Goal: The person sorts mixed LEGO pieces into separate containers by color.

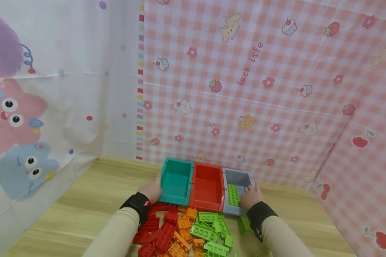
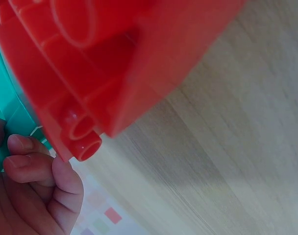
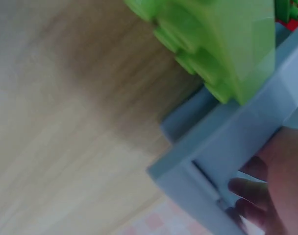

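Note:
My left hand (image 1: 152, 191) grips the left wall of a teal bin (image 1: 177, 160). In the left wrist view its curled fingers (image 2: 29, 169) lie against the teal rim, with red bricks (image 2: 75, 73) close in front. My right hand (image 1: 252, 197) straddles the right wall of a grey bin (image 1: 238, 172), with some fingers (image 3: 252, 191) inside the wall. A studded green piece (image 1: 233, 195) lies in that bin. Between these two bins stands a red bin (image 1: 208, 167), side by side with both. A green brick (image 1: 245, 225) is below the right wrist.
A pile of red bricks (image 1: 165, 236), orange bricks (image 1: 180, 246) and green bricks (image 1: 202, 231) lies in front of the bins on the wooden table (image 1: 80, 214). Patterned cloth (image 1: 260, 89) hangs behind the bins and at both sides.

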Demonstrator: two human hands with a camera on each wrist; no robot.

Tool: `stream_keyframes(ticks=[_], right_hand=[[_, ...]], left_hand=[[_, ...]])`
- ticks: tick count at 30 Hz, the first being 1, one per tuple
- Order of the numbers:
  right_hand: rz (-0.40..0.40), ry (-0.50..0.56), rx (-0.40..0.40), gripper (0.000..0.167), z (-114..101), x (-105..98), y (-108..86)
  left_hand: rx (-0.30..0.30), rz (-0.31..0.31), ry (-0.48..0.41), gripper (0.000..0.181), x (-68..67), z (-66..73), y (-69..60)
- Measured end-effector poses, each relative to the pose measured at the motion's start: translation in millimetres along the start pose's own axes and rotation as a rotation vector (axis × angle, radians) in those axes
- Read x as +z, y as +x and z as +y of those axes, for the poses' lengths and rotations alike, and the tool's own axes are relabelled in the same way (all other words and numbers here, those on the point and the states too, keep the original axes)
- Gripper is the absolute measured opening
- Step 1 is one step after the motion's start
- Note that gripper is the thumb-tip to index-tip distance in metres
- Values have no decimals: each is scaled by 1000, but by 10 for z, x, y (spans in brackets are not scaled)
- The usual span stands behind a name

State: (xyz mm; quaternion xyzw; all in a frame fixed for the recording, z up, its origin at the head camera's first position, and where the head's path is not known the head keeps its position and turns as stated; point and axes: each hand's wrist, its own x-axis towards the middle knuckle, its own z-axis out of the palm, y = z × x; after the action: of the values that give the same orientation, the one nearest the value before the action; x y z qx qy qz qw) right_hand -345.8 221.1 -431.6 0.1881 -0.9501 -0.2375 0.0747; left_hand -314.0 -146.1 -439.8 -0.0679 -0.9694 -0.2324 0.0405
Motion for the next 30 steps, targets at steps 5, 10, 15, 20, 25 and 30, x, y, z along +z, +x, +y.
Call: stream_keyframes(ticks=[5,10,15,20,25,30], right_hand=[[-7,83,-40,9,35,101,5],[-33,176,-62,12,82,5,-48],[54,409,-74,18,104,-246,-249],[28,591,-50,4,186,-405,-641],[-159,772,-60,15,374,-307,-1053],[-266,858,-141,24,316,-249,-1383]], left_hand=[[-8,-15,8,64,2,-20,-4],[-19,-29,12,65,-15,-7,-15],[-19,-38,11,66,-39,11,-24],[-25,-42,12,66,-48,51,-38],[-30,-48,12,65,-45,55,-23],[-37,-71,21,65,-35,6,-9]])
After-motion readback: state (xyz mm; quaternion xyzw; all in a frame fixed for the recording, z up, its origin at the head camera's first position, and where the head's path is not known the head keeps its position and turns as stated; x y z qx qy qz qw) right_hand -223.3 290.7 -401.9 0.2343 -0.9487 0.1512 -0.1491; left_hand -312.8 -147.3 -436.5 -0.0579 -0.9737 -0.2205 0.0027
